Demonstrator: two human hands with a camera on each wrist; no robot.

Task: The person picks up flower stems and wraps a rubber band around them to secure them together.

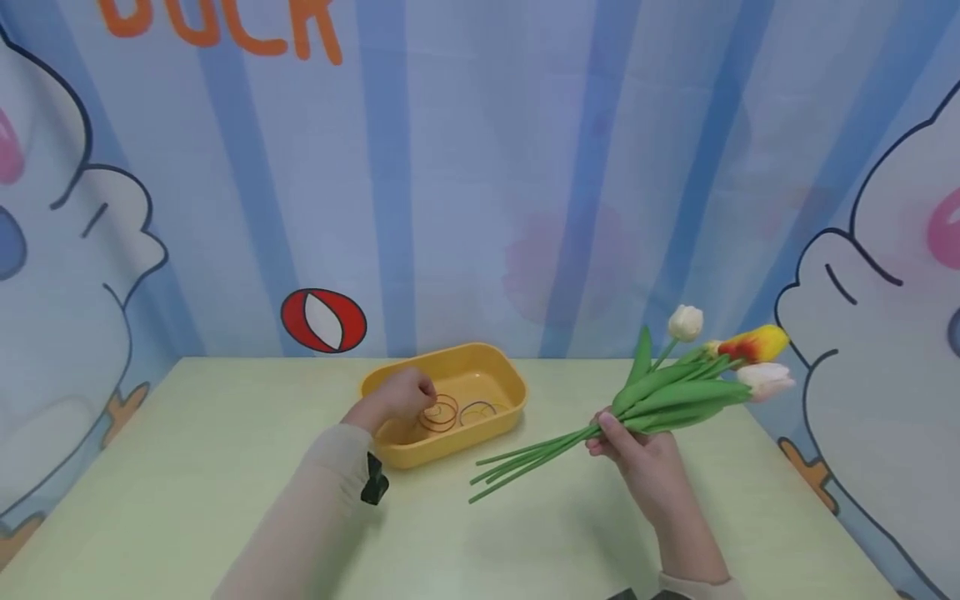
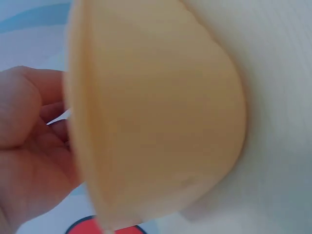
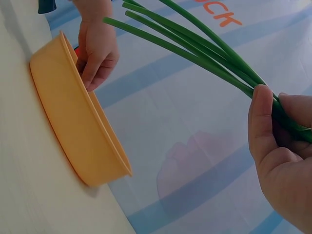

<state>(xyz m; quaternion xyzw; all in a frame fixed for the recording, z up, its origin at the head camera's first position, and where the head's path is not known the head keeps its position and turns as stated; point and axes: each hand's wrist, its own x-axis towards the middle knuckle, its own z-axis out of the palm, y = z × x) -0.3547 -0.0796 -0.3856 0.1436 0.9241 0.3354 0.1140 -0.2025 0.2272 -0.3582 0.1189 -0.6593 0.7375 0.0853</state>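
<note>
In the head view my right hand (image 1: 637,446) grips a bunch of artificial tulips (image 1: 675,396) by the green stems, thumb on top. The blooms are white, pale pink and yellow-red and point right; the stem ends point left. My left hand (image 1: 401,396) reaches over the left side of a yellow tray (image 1: 487,354), its fingertips pinched together at a thin orange rubber band (image 1: 447,398). Other thin loops, one of them dark (image 1: 476,406), lie on the tray floor. In the left wrist view the tray wall (image 2: 161,107) hides those fingertips.
The tray stands on a pale green table (image 1: 247,433) near its back edge. A striped blue curtain (image 1: 480,208) with cartoon figures hangs behind and at both sides. A dark clip-like piece (image 1: 374,480) sits at the left sleeve.
</note>
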